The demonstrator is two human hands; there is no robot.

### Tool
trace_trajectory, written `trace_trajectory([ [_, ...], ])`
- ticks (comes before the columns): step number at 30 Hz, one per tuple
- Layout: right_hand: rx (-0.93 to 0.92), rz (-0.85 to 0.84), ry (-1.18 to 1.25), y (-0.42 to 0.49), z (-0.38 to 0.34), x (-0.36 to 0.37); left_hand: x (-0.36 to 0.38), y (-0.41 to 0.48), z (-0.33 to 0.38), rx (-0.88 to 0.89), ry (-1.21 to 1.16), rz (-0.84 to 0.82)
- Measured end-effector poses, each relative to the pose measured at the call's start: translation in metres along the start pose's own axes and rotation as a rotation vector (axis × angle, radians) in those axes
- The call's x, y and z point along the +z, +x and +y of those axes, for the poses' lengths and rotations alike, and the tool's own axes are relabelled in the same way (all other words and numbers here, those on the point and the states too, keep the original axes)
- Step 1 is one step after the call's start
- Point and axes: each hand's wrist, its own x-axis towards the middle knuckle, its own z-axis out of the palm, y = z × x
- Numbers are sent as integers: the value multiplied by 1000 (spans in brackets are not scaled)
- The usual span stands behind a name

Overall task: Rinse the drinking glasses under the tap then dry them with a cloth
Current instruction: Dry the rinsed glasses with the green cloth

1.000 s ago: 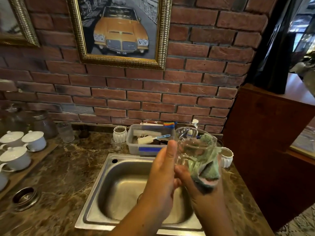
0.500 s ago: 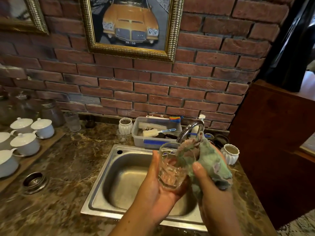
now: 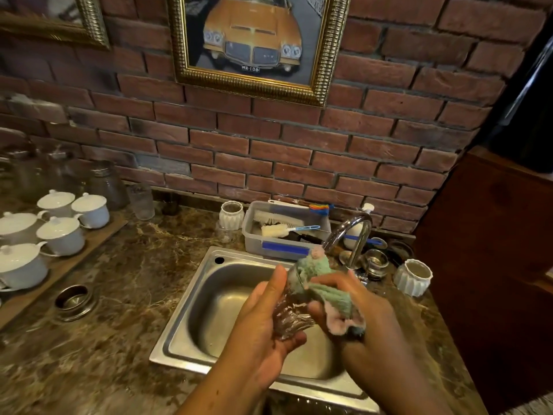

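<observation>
My left hand [image 3: 263, 322] clamps the glass [image 3: 291, 317] in the lower centre of the frame, thumb up one side and fingers curled under the base, so it cannot turn while I wipe; I hold it tilted, mouth toward the upper right, to let the cloth in. My right hand [image 3: 359, 313] is closed on the cloth [image 3: 320, 283], green with a pink underside, bunched so a wad enters the mouth. Both hang over the sink [image 3: 221, 310], I judge so that drips fall in the basin and not on the counter [image 3: 134, 295]; the tap [image 3: 356, 232] stands just above and right, and I see no stream from it; rinsing seems done, drying is in hand.
</observation>
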Motion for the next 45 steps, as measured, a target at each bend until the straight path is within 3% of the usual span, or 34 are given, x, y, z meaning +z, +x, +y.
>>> trace_trajectory([
  [5,81,-271,31,0,-3,12,-5,-2,7,183,147,49],
  [10,206,-337,225,4,-9,14,-2,-7,11,368,334,30],
  [13,222,-319,486,-1,-5,14,-6,-9,14,627,546,7],
  [15,307,-284,812,-6,-4,21,-8,-10,20,815,732,-36],
  [17,377,-191,1097,-8,-4,29,-6,-10,27,878,864,-78],
  [18,368,-138,1091,-9,-4,30,-5,-10,29,861,880,-103],
  [21,267,-79,726,-9,-8,22,4,-11,29,704,740,-144],
  [24,180,-161,369,-8,-5,15,11,-13,27,449,603,-95],
  [28,-194,-190,-34,-11,6,10,11,-10,31,-22,357,-11],
  [31,-306,-86,-135,-16,12,16,10,-11,25,-125,287,31],
  [33,-231,-14,-62,-16,9,21,11,-11,19,2,326,69],
  [35,-106,-31,103,-18,2,27,9,-14,17,281,423,56],
  [38,191,-61,616,-22,-10,33,-1,-17,14,782,643,-17],
  [40,398,-51,907,-23,-12,37,-9,-16,16,990,805,-38],
  [42,523,-16,1115,-21,-14,39,-11,-16,17,1066,922,-54],
  [45,519,22,1031,-18,-14,34,-7,-18,20,880,851,-69],
])
